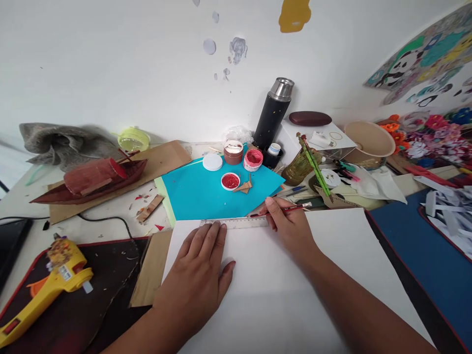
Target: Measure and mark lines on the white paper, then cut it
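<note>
A large sheet of white paper (273, 295) lies in front of me. Along its far edge runs a clear ruler (243, 223). My left hand (201, 270) rests flat on the sheet, fingers stretched out and thumb apart, with the fingertips on the ruler's left part. At the ruler's right part, my right hand (291, 228) pinches a dark red pencil (295, 208). The pencil lies nearly level, its tip pointing left close to the ruler's upper edge. Beyond the ruler is a sheet of blue paper (191, 194).
On the blue paper stand red paint pots (252, 160) and a paint-filled lid (230, 181). A red model boat (92, 182) sits on cardboard at left, above a yellow glue gun (62, 280). A black flask (273, 113) and a brush jar (297, 169) stand behind.
</note>
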`<state>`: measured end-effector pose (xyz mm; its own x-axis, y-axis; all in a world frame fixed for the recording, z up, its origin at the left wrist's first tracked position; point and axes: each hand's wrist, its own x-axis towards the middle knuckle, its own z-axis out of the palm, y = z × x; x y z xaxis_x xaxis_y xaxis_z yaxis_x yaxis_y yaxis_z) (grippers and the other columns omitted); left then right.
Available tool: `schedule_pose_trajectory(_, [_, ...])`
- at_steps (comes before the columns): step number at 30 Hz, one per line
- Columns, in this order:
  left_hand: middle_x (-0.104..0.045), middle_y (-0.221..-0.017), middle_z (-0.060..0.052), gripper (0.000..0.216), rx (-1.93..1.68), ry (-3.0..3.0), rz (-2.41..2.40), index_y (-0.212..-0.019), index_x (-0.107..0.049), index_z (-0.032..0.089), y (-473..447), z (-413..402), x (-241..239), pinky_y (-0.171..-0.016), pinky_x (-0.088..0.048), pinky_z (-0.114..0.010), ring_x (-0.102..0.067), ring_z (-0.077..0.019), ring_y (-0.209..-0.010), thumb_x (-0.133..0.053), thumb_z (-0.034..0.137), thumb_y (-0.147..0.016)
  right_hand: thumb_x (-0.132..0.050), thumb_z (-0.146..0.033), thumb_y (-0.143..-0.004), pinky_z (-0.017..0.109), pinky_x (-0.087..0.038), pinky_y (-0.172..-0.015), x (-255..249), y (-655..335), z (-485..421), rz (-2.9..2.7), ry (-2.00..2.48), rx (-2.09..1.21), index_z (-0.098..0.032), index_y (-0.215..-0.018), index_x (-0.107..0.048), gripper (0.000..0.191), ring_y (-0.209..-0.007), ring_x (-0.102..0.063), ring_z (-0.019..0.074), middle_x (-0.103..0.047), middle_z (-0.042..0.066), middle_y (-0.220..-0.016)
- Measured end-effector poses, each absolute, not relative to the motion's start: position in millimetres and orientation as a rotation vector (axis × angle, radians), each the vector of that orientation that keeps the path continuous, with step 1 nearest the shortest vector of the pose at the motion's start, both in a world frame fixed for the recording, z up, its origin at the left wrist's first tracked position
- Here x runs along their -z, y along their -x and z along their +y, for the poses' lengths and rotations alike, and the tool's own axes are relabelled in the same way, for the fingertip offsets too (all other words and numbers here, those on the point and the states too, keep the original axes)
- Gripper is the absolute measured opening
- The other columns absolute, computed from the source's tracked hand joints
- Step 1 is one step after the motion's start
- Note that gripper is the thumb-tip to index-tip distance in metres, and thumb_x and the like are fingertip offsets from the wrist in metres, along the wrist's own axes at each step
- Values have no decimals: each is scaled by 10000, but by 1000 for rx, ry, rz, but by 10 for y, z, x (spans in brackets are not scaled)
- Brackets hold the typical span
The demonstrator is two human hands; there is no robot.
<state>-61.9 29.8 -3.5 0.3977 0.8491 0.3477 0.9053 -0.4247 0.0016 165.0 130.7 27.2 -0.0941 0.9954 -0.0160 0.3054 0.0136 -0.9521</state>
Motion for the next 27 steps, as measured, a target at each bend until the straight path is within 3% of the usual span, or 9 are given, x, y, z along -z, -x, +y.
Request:
schedule_pose_trajectory(16, [-644, -1539, -192, 602, 468, 2485, -1640, -1613, -470, 99, 622, 282, 55, -1191, -462, -539, -586, -360, -1425, -440, 410, -1099, -580, -701, -1041, 324, -390, -599, -260, -1645, 1308, -1519, 1396, -1112, -222, -747, -704, 576, -548, -466, 169, -476, -39, -530])
schedule_pose_trajectory(27, [-678, -1481, -200, 575, 470, 2470, -1570, -1542, -536, 31, 605, 303, -5, -1181, -439, -494, -597, -356, -1365, -444, 386, -1099, -593, -705, -1030, 331, -427, -614, -318, -1624, 1307, -1522, 1400, -1104, -221, -747, -714, 574, -540, -477, 176, -478, -34, -526])
